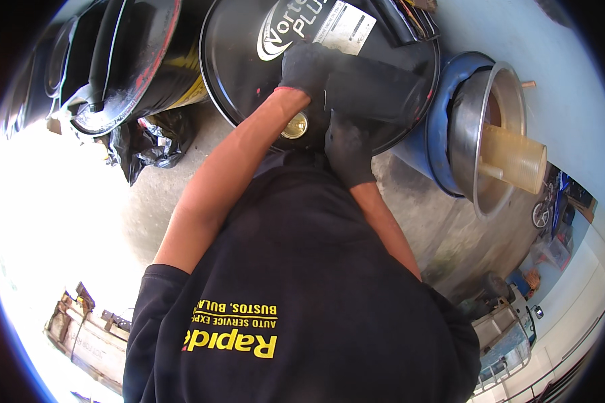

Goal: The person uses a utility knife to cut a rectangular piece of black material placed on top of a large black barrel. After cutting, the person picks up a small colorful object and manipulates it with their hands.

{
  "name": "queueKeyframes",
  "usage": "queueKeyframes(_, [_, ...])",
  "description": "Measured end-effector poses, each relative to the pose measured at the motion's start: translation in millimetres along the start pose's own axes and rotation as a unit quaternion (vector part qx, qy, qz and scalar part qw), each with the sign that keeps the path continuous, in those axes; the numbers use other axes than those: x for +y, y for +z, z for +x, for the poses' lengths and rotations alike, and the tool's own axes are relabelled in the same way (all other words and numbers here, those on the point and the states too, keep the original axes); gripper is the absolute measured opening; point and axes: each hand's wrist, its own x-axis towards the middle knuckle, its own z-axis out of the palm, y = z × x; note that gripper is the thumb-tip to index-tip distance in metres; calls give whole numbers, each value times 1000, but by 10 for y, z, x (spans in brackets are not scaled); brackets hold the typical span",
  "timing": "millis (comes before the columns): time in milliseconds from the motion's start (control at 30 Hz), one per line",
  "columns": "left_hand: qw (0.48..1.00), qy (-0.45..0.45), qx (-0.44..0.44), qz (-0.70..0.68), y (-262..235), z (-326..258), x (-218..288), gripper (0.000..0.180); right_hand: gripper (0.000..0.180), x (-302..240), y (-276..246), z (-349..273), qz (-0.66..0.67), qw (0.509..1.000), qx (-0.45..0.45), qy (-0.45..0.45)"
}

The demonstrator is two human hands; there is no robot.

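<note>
Concrete floor (161,208) and a pale blue wall (558,80) surround a work area seen from above, bowed by the fisheye lens. Both grips are black-gloved hands at the left end of a dark, blocky object (376,87), the thing being handled, which lies over the top of a black drum (235,67). The left grip (308,67) touches its upper left part; the right grip (349,153) meets its lower left corner. Black merges with black and the fingers are hidden, so how far either grip is closed cannot be told. Near the left wrist, a round, shiny, yellowish fitting (294,125) sits by the drum's near edge; a pale label (349,30) marks the far side. To the right, a metal basin (465,134) rests on a blue drum (413,149), with a translucent, ribbed container (528,163) tilted across its rim. To the left, a crumpled black bag (158,144) lies beneath another drum (131,50).
</note>
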Motion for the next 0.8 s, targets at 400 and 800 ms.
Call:
queueKeyframes(400, [999, 1, -22, -25, 56, -11, -53, 24, 30, 23, -303, -27, 98, 993, 40, 48])
queueKeyframes(800, [973, -150, -67, -160, -283, -758, 319, 27, 34, 643, -545, -10, 184, 939, 161, 242])
